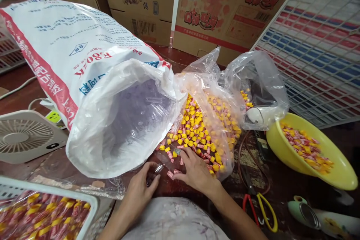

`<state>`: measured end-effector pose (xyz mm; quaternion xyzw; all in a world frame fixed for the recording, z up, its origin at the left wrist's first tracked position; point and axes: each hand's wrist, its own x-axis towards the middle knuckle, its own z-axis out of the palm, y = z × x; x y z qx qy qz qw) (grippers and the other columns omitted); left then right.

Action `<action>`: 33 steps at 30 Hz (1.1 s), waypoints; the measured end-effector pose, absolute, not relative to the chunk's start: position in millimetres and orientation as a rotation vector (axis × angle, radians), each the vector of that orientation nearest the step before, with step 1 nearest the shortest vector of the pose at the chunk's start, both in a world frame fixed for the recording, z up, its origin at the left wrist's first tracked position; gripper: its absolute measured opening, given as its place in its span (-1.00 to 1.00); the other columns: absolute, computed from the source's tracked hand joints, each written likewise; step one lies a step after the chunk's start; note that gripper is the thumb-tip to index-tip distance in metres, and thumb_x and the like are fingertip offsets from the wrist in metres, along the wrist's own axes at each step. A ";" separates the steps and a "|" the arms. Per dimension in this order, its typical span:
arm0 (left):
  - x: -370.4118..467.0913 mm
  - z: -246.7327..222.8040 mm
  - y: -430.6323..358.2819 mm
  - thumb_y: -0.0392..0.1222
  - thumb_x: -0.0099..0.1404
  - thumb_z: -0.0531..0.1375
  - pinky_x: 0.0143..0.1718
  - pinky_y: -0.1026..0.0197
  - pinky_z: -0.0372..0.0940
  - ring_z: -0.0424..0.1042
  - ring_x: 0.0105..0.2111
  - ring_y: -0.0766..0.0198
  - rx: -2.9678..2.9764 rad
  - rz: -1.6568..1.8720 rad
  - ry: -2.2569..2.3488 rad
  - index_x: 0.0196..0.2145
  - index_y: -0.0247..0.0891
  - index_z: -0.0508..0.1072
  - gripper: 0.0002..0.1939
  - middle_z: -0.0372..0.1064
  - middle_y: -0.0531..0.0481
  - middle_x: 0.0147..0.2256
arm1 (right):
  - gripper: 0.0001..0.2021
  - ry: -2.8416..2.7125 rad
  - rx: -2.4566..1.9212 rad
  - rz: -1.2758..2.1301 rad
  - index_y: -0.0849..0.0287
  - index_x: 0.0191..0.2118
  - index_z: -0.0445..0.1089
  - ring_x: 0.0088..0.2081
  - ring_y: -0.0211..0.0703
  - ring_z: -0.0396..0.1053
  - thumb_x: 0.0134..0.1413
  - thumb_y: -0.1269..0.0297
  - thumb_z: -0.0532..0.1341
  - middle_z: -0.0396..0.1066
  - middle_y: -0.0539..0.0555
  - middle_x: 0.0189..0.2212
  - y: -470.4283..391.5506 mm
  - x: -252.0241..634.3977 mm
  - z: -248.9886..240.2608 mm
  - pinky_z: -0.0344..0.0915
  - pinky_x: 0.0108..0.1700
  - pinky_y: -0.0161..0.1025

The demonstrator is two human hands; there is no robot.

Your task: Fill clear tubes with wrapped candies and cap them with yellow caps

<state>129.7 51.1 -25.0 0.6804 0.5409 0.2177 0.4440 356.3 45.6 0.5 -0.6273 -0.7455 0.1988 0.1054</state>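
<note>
My left hand [142, 189] grips a small clear plastic tube [156, 170] near the table's front edge, just under the mouth of the big white sack [84, 71]. My right hand [195, 172] lies palm down, fingers spread, on wrapped red and yellow candies [197, 127] spilling from a clear plastic bag [225, 93]. Its fingertips touch a few loose candies [171, 174] right beside the tube. The white sack lies on its side, open towards me, with a clear liner and clear tubes faintly visible inside.
A yellow bowl [341, 174] of candies sits at the right, yellow-handled scissors [266, 212] in front of it. A white fan [19, 137] lies at left, a white tray [91, 198] of filled tubes at bottom left. Cardboard boxes [225, 7] and a gridded board [317, 45] stand behind.
</note>
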 end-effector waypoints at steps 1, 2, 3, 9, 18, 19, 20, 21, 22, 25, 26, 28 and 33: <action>132.2 -24.2 50.2 -0.09 0.31 0.11 -0.15 0.09 0.41 0.57 -0.20 0.08 1.660 0.535 1.324 -0.07 -0.16 0.33 -0.75 0.58 -0.06 -0.18 | -0.38 -2.170 -1.903 0.551 0.14 0.05 0.28 0.04 0.21 0.41 -0.07 0.06 0.49 0.31 0.22 0.08 44.0 352.2 -2.1 0.44 0.00 0.12; 134.6 -23.6 49.3 -0.11 0.30 0.10 -0.17 0.10 0.41 0.58 -0.22 0.09 1.630 0.532 1.302 -0.08 -0.15 0.30 -0.76 0.57 -0.06 -0.19 | -0.40 -2.144 -1.936 0.527 0.14 0.05 0.27 0.02 0.19 0.43 -0.05 0.09 0.48 0.31 0.23 0.08 42.2 348.8 -4.5 0.45 -0.01 0.12; 136.8 -23.1 48.3 -0.12 0.30 0.10 -0.18 0.10 0.41 0.58 -0.23 0.10 1.597 0.529 1.276 -0.09 -0.15 0.28 -0.77 0.57 -0.06 -0.20 | -0.45 -2.128 -1.939 0.518 0.14 0.04 0.27 0.00 0.16 0.44 -0.01 0.13 0.47 0.30 0.23 0.08 40.0 346.4 -6.4 0.45 -0.02 0.10; 146.4 -19.6 43.4 -0.04 0.29 0.15 -0.19 0.14 0.41 0.57 -0.22 0.12 1.321 0.570 1.156 -0.17 -0.14 0.22 -0.77 0.50 -0.02 -0.22 | -0.62 -2.174 -1.706 0.580 0.14 -0.01 0.29 0.07 0.09 0.41 0.13 0.17 0.38 0.27 0.23 0.12 20.2 347.2 -7.2 0.46 0.00 0.03; 156.4 -29.0 39.5 0.00 0.31 0.20 -0.13 0.14 0.40 0.48 -0.17 0.19 1.110 0.629 0.976 -0.13 -0.18 0.28 -0.72 0.40 -0.05 -0.13 | -0.71 -2.299 -1.705 0.531 0.14 -0.04 0.38 0.03 0.07 0.44 0.14 0.32 0.37 0.34 0.21 0.09 20.4 339.9 -12.8 0.45 -0.01 -0.04; 156.3 -29.7 39.5 0.00 0.31 0.21 -0.13 0.14 0.40 0.48 -0.17 0.18 1.106 0.633 0.976 -0.13 -0.19 0.29 -0.72 0.40 -0.05 -0.14 | -0.77 -2.320 -1.697 0.555 0.14 -0.06 0.39 0.00 0.04 0.45 0.17 0.33 0.34 0.36 0.18 0.06 21.9 339.1 -12.4 0.46 -0.02 -0.06; 156.1 -29.7 39.9 0.01 0.31 0.21 -0.14 0.15 0.41 0.47 -0.16 0.18 1.099 0.633 0.973 -0.13 -0.19 0.30 -0.71 0.40 -0.05 -0.14 | -0.81 -2.342 -1.692 0.585 0.14 -0.08 0.40 -0.04 0.01 0.47 0.19 0.35 0.32 0.38 0.16 0.03 23.1 338.7 -11.7 0.46 -0.05 -0.09; 155.9 -29.2 40.6 0.01 0.31 0.21 -0.15 0.15 0.41 0.47 -0.15 0.17 1.091 0.629 0.966 -0.13 -0.19 0.30 -0.71 0.40 -0.06 -0.14 | -0.83 -2.354 -1.696 0.618 0.13 -0.09 0.40 -0.07 -0.02 0.48 0.21 0.37 0.30 0.39 0.14 0.01 24.1 338.7 -10.9 0.46 -0.07 -0.12; 155.8 -28.2 41.7 0.02 0.30 0.21 -0.16 0.16 0.41 0.47 -0.14 0.16 1.083 0.621 0.958 -0.13 -0.19 0.30 -0.70 0.40 -0.06 -0.14 | -0.84 -2.355 -1.710 0.648 0.14 -0.09 0.40 -0.09 -0.05 0.48 0.21 0.39 0.29 0.39 0.13 0.00 24.9 339.0 -9.8 0.45 -0.08 -0.14; 154.7 -23.9 45.2 0.07 0.29 0.21 -0.21 0.16 0.43 0.50 -0.19 0.18 1.077 0.618 0.979 -0.16 -0.19 0.30 -0.68 0.40 -0.05 -0.15 | -0.85 -2.310 -1.802 0.697 0.14 -0.12 0.40 -0.13 -0.09 0.49 0.20 0.44 0.26 0.36 0.13 0.00 28.3 340.7 -4.1 0.44 -0.11 -0.18; 153.6 -22.7 45.6 0.08 0.29 0.21 -0.22 0.16 0.44 0.51 -0.23 0.19 1.081 0.622 0.997 -0.17 -0.19 0.30 -0.68 0.40 -0.03 -0.18 | -0.86 -2.304 -1.834 0.696 0.14 -0.13 0.41 -0.15 -0.10 0.49 0.19 0.45 0.25 0.36 0.13 -0.01 30.1 340.8 -1.1 0.43 -0.12 -0.18; 149.4 -22.1 44.2 0.14 0.26 0.23 -0.25 0.16 0.45 0.52 -0.27 0.20 1.085 0.631 1.015 -0.20 -0.19 0.32 -0.64 0.41 -0.01 -0.23 | -0.84 -2.334 -1.900 0.666 0.15 -0.14 0.42 -0.18 -0.07 0.50 0.18 0.47 0.22 0.38 0.14 -0.04 34.0 339.3 6.3 0.43 -0.16 -0.17; 142.2 -44.0 57.1 0.32 -0.01 0.36 -0.29 0.02 0.52 0.58 -0.34 0.01 0.992 0.590 1.035 -0.17 -0.11 0.45 -0.42 0.53 -0.03 -0.34 | -0.74 -2.446 -1.877 0.686 0.14 -0.06 0.41 -0.19 0.05 0.53 0.09 0.39 0.24 0.47 0.16 -0.08 44.1 329.9 17.4 0.46 -0.26 -0.12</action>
